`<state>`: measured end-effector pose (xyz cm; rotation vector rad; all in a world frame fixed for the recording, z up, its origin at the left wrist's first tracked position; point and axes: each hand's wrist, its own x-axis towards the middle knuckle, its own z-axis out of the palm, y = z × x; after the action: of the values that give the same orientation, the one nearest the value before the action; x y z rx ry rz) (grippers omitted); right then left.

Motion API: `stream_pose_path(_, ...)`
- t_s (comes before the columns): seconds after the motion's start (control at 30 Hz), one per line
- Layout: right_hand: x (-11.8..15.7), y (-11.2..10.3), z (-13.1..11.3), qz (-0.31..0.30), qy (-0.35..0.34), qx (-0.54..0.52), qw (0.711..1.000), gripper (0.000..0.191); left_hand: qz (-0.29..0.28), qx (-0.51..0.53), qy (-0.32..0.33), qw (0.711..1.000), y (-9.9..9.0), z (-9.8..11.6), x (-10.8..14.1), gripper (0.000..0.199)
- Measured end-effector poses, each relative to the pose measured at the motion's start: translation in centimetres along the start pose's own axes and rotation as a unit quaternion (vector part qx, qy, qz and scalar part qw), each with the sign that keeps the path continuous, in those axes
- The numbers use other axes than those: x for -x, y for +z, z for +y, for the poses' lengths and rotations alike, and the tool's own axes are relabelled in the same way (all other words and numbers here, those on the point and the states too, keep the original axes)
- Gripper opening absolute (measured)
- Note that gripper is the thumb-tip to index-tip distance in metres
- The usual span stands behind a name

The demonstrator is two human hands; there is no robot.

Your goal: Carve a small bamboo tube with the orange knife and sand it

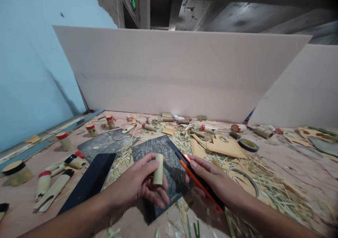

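A short, pale bamboo tube [158, 170] stands nearly upright in my left hand [145, 178], pinched between thumb and fingers, with the lower fingers loosely spread. My right hand [208, 174] is closed around an orange and black utility knife [195, 178], its front end pointing up and left toward the tube. Knife and tube are apart. Beneath both hands lies a dark, scuffed sheet [150, 148] dusted with pale scrapings. Left of my left hand is a flat black phone-like slab [91, 178].
Bamboo pieces with red or black ends [56, 187] lie at left. Cut yellow board [221, 147], a tape roll [248, 145], a pale ring [245, 178] and bamboo shavings [285, 195] cover the right. A white panel [169, 72] stands behind, beside a blue wall [34, 72].
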<state>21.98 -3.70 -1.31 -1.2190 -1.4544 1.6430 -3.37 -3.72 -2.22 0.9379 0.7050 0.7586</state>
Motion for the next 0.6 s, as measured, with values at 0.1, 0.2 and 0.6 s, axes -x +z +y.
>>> stream_pose_path(0.1,0.1,0.1,-0.3,0.044,-0.058,0.143,0.987,0.049,0.009,-0.037,0.016,0.999,-0.1,-0.3,0.0,0.029)
stream_pose_path(0.2,0.3,0.1,-0.3,0.083,-0.138,0.256,0.953,0.048,0.008,-0.113,0.046,0.992,0.0,-0.3,0.6,0.036)
stream_pose_path(0.6,1.6,0.7,0.1,0.074,-0.383,0.526,0.756,0.028,-0.021,-0.240,0.111,0.964,0.8,-0.2,1.7,0.038)
